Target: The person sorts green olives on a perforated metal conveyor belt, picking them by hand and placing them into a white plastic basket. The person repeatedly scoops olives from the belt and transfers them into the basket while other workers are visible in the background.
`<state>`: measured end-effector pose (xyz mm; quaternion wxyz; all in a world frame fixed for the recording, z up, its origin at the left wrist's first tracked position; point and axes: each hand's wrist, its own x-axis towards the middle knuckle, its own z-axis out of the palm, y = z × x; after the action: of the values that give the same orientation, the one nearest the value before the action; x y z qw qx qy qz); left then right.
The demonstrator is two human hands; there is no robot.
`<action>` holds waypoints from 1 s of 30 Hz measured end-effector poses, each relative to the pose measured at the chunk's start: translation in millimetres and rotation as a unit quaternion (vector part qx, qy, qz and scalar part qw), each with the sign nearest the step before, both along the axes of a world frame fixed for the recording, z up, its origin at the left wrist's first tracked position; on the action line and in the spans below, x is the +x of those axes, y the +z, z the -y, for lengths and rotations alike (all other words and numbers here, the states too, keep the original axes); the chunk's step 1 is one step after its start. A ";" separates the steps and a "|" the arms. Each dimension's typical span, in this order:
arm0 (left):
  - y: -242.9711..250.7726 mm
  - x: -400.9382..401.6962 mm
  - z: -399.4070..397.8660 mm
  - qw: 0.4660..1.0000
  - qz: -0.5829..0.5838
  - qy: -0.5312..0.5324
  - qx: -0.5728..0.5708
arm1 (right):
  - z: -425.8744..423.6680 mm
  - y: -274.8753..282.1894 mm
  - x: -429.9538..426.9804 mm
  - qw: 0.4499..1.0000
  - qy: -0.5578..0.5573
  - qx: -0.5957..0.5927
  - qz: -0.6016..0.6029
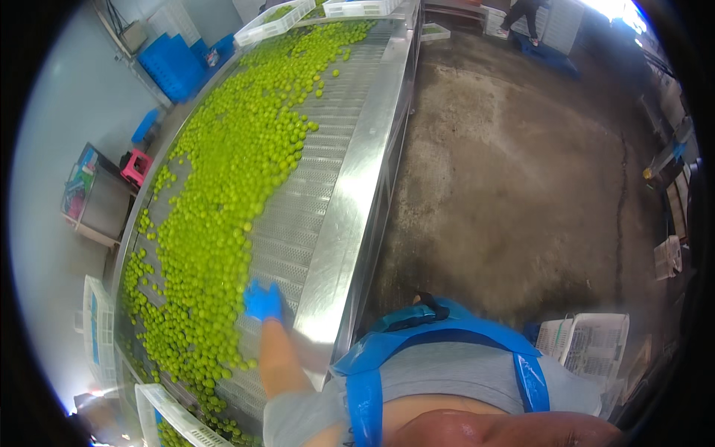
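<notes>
My left hand (263,300), in a blue glove, reaches over a metal mesh conveyor belt (304,207). Its fingers look apart, beside the near edge of a broad spread of small round green fruits (218,212). No fruit can be made out in its grasp; whether the fingertips touch the fruits is hard to tell. The spread runs along the belt's far side, thinning into scattered fruits. A smooth steel rim (346,215) borders the belt on my side. My right hand is out of view. A blue apron (447,329) covers my front.
White plastic crates stand at the belt's far end (276,22), near end (173,419) and far side (99,329). Blue crates (173,67) and a pink stool (137,166) stand beyond it. Concrete floor (503,184) stretches right. A person's legs (522,17) show at the back.
</notes>
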<state>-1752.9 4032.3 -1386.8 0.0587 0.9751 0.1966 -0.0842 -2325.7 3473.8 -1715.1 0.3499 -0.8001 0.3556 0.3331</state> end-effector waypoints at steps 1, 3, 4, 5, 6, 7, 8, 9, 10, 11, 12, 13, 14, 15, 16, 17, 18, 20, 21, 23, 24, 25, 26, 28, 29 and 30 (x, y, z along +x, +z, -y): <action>0.0 3.5 5.7 1.000 -0.006 0.028 0.001 | 13.9 -5.4 4.0 0.998 -0.022 0.050 0.008; -21.1 14.4 5.5 0.998 -0.001 0.064 0.027 | 34.9 -4.8 19.1 0.999 -0.013 0.004 -0.041; -19.2 23.6 8.3 0.998 -0.032 0.032 0.041 | 45.1 2.8 24.8 0.997 -0.013 -0.020 -0.066; -19.4 31.8 15.7 0.998 -0.025 0.055 0.030 | 56.4 10.1 32.1 0.997 -0.012 -0.032 -0.063; -15.2 36.0 27.3 0.996 -0.021 0.080 0.017 | 72.3 21.3 40.3 0.997 -0.008 -0.047 -0.061; -15.5 33.0 26.4 0.993 -0.020 0.119 0.003 | 91.8 35.0 54.5 0.996 0.008 -0.063 -0.063; -21.9 32.3 23.2 0.989 0.007 0.144 -0.026 | 108.7 49.6 70.7 0.995 0.025 -0.079 -0.064; -17.9 39.6 32.5 0.985 0.016 0.164 -0.043 | 120.0 52.9 78.9 0.993 0.031 -0.092 -0.063; -11.9 46.4 41.2 0.981 0.025 0.184 -0.060 | 127.5 55.0 88.0 0.992 0.038 -0.105 -0.061; -7.7 54.7 48.6 0.976 0.034 0.204 -0.076 | 134.8 56.1 99.9 0.992 0.039 -0.110 -0.037; -15.4 60.3 40.1 0.969 0.081 0.214 -0.098 | 146.9 51.7 114.0 0.992 0.045 -0.115 -0.010; -10.0 71.4 54.7 0.972 0.097 0.207 -0.062 | 153.7 46.2 123.1 0.992 0.043 -0.119 0.013; -4.2 83.4 71.8 0.973 0.112 0.200 -0.025 | 160.7 40.3 134.2 0.991 0.042 -0.122 0.036; 1.2 96.2 86.8 0.973 0.131 0.191 0.011 | 165.7 33.9 144.6 0.990 0.038 -0.123 0.062; -16.9 112.6 77.5 0.961 0.184 0.175 0.104 | 170.4 32.0 160.5 0.988 0.046 -0.120 0.088; -30.8 126.3 66.2 0.962 0.165 0.183 0.117 | 177.7 29.5 180.8 0.985 0.054 -0.118 0.115; -26.0 158.6 97.0 0.967 0.149 0.162 0.124 | 174.7 21.6 176.3 0.986 0.023 -0.114 0.121; -30.7 190.3 107.0 0.966 0.105 0.198 0.131 | 191.1 36.8 217.2 0.988 0.036 -0.106 0.101; -33.3 210.9 119.0 0.968 0.104 0.193 0.122 | 194.2 45.1 230.6 0.990 0.031 -0.103 0.091; -26.3 267.1 163.5 0.974 0.119 0.165 0.102 | 192.0 45.2 245.2 0.993 -0.009 -0.092 0.076; -28.9 290.7 172.8 0.977 0.080 0.115 0.158 | 195.8 51.1 258.8 0.994 -0.013 -0.089 0.067; -26.6 314.6 192.7 0.980 0.084 0.121 0.131 | 200.4 58.8 267.6 0.994 -0.022 -0.091 0.057; -18.4 335.0 220.3 0.983 0.085 0.125 0.105 | 203.6 67.2 272.4 0.994 -0.030 -0.094 0.045; 6.0 368.1 266.1 0.990 0.066 0.114 0.052 | 207.9 80.5 285.7 0.994 -0.045 -0.092 0.027; 16.8 383.9 286.9 0.994 0.047 0.097 0.023 | 209.1 85.9 291.7 0.994 -0.052 -0.089 0.022; 11.1 402.4 304.0 0.992 0.041 0.112 0.042 | 211.2 92.4 301.4 0.995 -0.056 -0.087 0.016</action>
<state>-1350.5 3728.3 -1375.7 0.0347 0.9513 0.3049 -0.0291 -2024.3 3262.5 -1622.8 0.3031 -0.8116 0.4216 0.2677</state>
